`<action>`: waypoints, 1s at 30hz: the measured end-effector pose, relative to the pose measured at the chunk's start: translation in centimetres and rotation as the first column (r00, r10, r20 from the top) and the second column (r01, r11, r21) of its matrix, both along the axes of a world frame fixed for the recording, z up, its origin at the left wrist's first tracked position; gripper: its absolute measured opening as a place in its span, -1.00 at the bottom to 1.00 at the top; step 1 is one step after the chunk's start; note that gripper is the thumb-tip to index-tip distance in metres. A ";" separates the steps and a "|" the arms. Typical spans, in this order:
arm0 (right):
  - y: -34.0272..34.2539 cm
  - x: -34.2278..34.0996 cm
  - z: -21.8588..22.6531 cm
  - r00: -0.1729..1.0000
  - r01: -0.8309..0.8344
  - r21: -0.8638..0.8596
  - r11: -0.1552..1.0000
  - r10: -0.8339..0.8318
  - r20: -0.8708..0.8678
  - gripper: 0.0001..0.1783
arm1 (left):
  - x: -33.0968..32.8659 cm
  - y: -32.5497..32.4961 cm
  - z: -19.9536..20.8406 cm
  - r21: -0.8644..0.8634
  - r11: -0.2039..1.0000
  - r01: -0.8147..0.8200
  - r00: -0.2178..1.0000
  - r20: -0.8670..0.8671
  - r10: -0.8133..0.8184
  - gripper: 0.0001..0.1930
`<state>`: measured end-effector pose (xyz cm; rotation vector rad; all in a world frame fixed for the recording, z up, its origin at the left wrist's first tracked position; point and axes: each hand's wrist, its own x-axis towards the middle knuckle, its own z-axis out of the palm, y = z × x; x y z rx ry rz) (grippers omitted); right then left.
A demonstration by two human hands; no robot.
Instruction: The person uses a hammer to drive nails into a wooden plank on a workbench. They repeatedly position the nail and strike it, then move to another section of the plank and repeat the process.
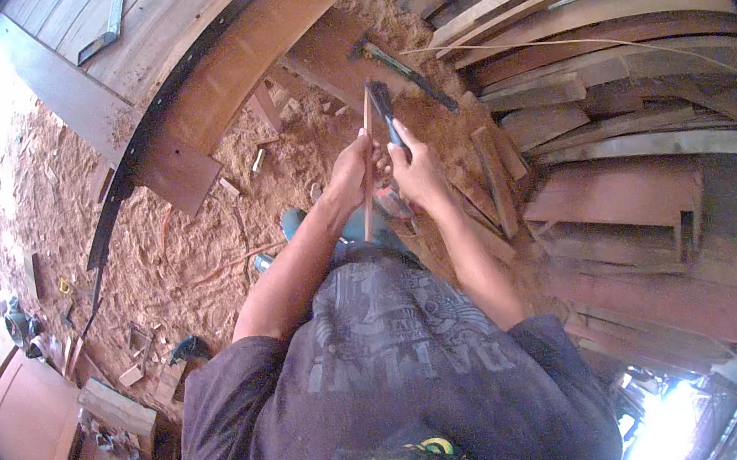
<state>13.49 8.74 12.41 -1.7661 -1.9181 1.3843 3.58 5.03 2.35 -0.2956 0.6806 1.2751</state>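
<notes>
My left hand (350, 170) is closed around a thin, light wooden strip (366, 112), which stands out past the fingers and also runs down toward my lap. Close beside it, my right hand (419, 169) grips a blue-handled tool (388, 115) with a flat, dark head, possibly a brush. That head is at the strip's upper end; I cannot tell whether they touch. Just beyond, a long dark-and-green hand tool (409, 75) lies near a reddish-brown board (329, 46). Something red and grey (394, 201) shows partly beneath my hands.
Sawdust (213, 235) with wood scraps covers the floor. A wooden worktop (170, 34) with a curved dark edge spans the upper left, a square (106, 28) on it. Stacked planks (584, 38) fill the right, above a low wooden bench (608, 196). A power tool (19, 323) sits far left.
</notes>
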 end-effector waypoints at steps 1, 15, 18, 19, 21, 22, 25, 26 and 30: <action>-1.8 1.2 -0.2 0.995 0.039 -0.005 0.999 -0.039 -0.094 -0.46 | -0.1 -0.2 0.4 0.012 1.000 0.022 0.998 0.066 -0.023 -0.67; -5.7 3.2 0.9 0.973 -0.161 0.170 0.972 0.128 0.192 -0.48 | 1.4 -0.3 -0.9 -0.036 0.996 0.079 0.942 -0.323 -0.086 -0.64; -2.6 1.8 0.6 0.982 -0.149 0.209 0.967 0.119 0.147 -0.48 | 0.5 0.9 -1.3 -0.012 0.996 0.094 0.942 -0.324 -0.093 -0.63; -2.4 1.4 0.4 0.977 -0.153 0.214 0.965 0.115 0.178 -0.48 | 0.5 1.7 -2.2 -0.050 0.995 0.085 0.920 -0.379 -0.098 -0.64; -2.4 1.3 0.1 0.967 -0.156 0.159 0.975 0.118 0.225 -0.49 | 0.4 2.0 -2.6 -0.080 0.991 0.104 0.897 -0.423 -0.128 -0.64; -3.4 1.8 0.6 0.963 -0.162 0.166 0.973 0.119 0.240 -0.49 | 0.7 1.3 -2.8 -0.072 0.988 0.133 0.898 -0.414 -0.151 -0.65; -4.5 3.3 -0.9 0.972 -0.221 0.369 0.903 0.175 0.155 -0.47 | 0.8 1.6 -5.0 0.016 0.999 0.051 0.937 -0.348 -0.042 -0.65; -2.9 1.1 0.4 0.973 -0.111 0.145 0.983 0.078 0.217 -0.48 | 1.7 1.1 -5.9 0.044 0.999 0.004 0.951 -0.310 0.010 -0.64; -0.3 1.6 -3.1 0.993 -0.115 0.331 0.936 0.105 0.047 -0.50 | 0.5 2.5 -1.7 -0.087 0.995 0.050 0.902 -0.423 -0.083 -0.59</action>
